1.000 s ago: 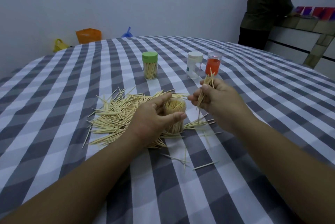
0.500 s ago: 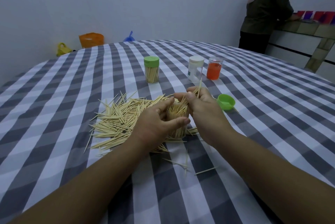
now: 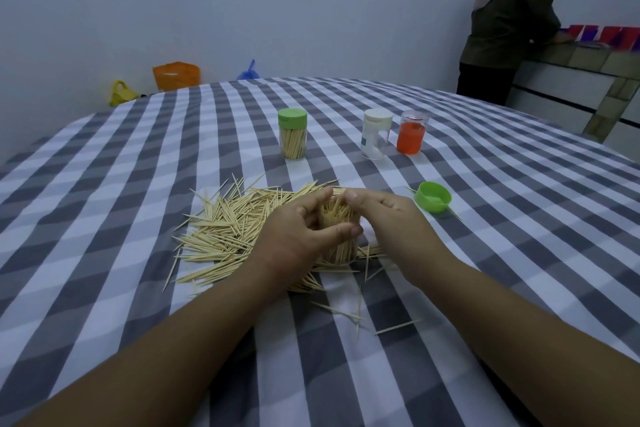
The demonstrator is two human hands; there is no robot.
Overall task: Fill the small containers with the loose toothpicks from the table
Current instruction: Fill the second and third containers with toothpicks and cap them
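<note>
A clear small container (image 3: 339, 246) packed with upright toothpicks stands in the middle of the table. My left hand (image 3: 298, 236) is wrapped around its left side. My right hand (image 3: 384, 215) rests on its top, fingertips pressing on the toothpick ends; I cannot tell whether it still holds any. A heap of loose toothpicks (image 3: 225, 229) spreads to the left, with a few strays (image 3: 346, 312) nearer me. A loose green lid (image 3: 433, 201) lies open side up to the right.
Farther back stand a green-lidded container (image 3: 292, 134) full of toothpicks, a white-lidded clear one (image 3: 375, 134) and an orange one (image 3: 412, 132). The checked tablecloth (image 3: 502, 253) covers the table. A person (image 3: 509, 21) stands at a counter at the back right.
My right hand came down from holding a bunch of toothpicks in the air onto the container's top. The view shifted, and the green lid came into sight.
</note>
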